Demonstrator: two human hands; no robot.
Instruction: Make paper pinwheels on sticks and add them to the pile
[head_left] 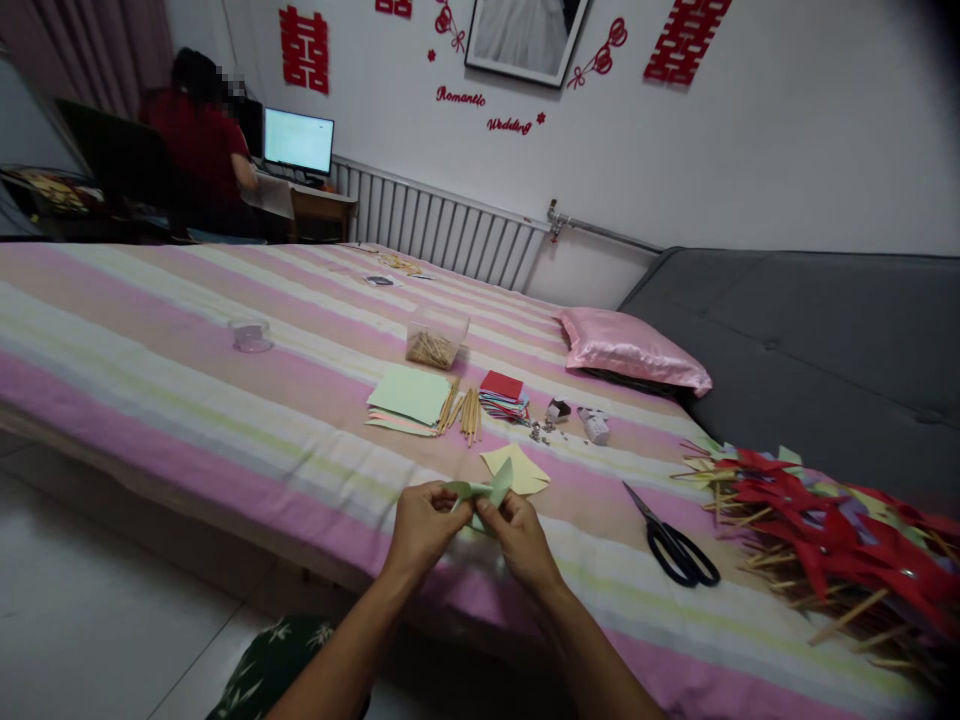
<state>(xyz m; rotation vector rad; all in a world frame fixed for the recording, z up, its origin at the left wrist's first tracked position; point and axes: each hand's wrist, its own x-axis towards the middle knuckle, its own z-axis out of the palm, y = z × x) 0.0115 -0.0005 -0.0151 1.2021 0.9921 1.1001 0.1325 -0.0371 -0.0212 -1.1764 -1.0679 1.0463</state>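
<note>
Pale green folded paper piece held over the near edge of the pink-and-cream striped bed, long axis roughly left-right, one pointed flap up and right. Left hand and right hand both have their grip pinched closed on it. Black-handled scissors lie to the right; white wall with red paper cut-outs behind.

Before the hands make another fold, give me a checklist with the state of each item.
1. Green paper piece held by both hands: ok, left hand and right hand pinch it.
2. Fold lines aligned: cannot tell, fingers cover them.
3. Scissors close by: ok, lying on the bed to the right, apart from the hands.
4. Wooden sticks within view: ok, beside the paper stack.
5. Small metal bits: cannot tell what they are.
</note>
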